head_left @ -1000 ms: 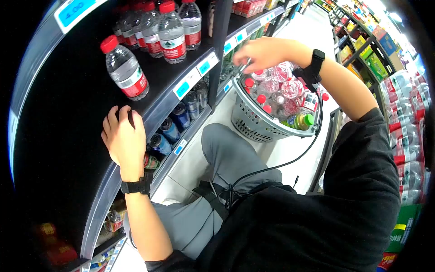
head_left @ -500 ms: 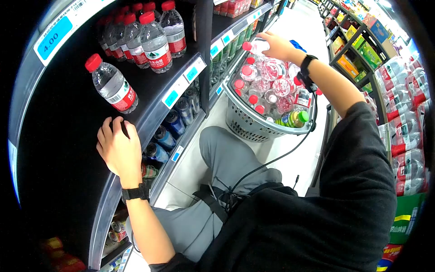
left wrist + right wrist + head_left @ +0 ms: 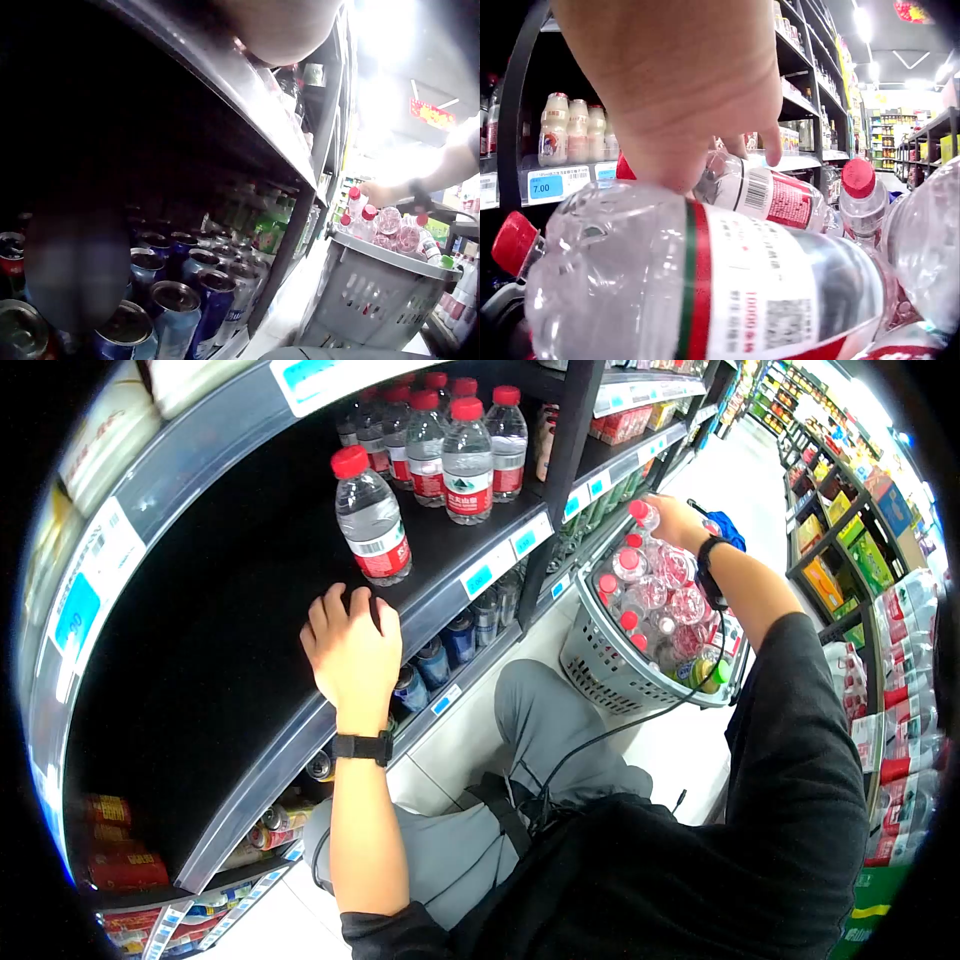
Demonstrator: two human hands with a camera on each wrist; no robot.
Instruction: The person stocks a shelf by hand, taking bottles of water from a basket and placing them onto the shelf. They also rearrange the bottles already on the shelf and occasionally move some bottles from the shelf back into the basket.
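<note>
My left hand [image 3: 352, 650] rests on the front of the dark shelf, fingers spread in relaxed curves. Just beyond its fingertips stands a small water bottle [image 3: 375, 535] with a red cap and red-white label. My right hand [image 3: 678, 525] is at the far end of the grey basket [image 3: 610, 670], gripping a water bottle [image 3: 754, 191] that lies on its side; the palm hides part of it. Other red-capped water bottles [image 3: 690, 605] fill the basket, with one green-capped bottle [image 3: 712, 678] at its near end.
More water bottles [image 3: 468, 470] stand in a group deeper on the shelf. Drink cans [image 3: 176, 300] line the shelf below. A black cable [image 3: 600, 730] runs from the waist to the right wrist. Bottle packs [image 3: 900, 730] are stacked at the right.
The right hand has gone from the basket's far left corner to a bottle at the far end. The left hand stays on the shelf. The head view has swung left.
</note>
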